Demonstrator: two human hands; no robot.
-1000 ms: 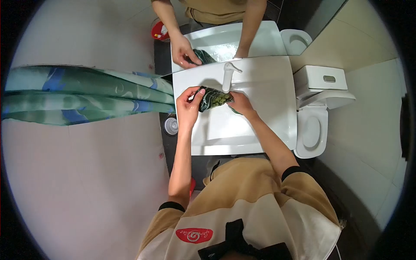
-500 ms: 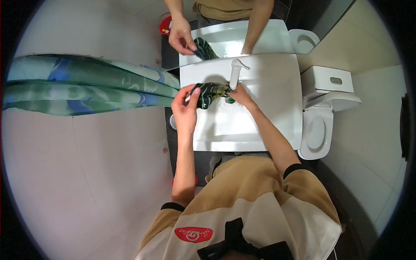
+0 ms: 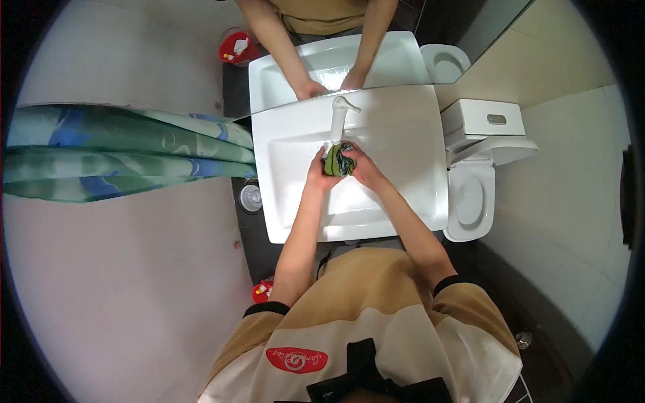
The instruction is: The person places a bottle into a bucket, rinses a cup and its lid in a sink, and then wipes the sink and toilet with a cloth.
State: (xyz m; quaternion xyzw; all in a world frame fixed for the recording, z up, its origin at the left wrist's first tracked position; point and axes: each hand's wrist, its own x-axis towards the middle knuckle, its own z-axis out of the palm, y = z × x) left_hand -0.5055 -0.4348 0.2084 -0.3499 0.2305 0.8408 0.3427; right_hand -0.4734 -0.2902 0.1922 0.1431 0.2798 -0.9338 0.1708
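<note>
A dark green patterned cloth [image 3: 338, 160] is bunched up in the white sink [image 3: 410, 161], just below the spout of the white faucet [image 3: 338, 121]. My left hand [image 3: 321, 174] grips its left side, and my right hand [image 3: 366, 169] is closed on its right side. The two hands face each other with the cloth between them. Parts of my fingers are hidden by the cloth.
A mirror behind the sink reflects both arms. The green and blue curtain [image 3: 134, 154] hangs at the left. A white toilet [image 3: 470, 198] stands at the right. On the dark floor are a drain [image 3: 250, 198] and a red bin [image 3: 261, 291].
The cloth was stretched out between my hands and is now bunched under the faucet. My left hand has moved right and down, closer to my right hand. The view has shifted slightly.
</note>
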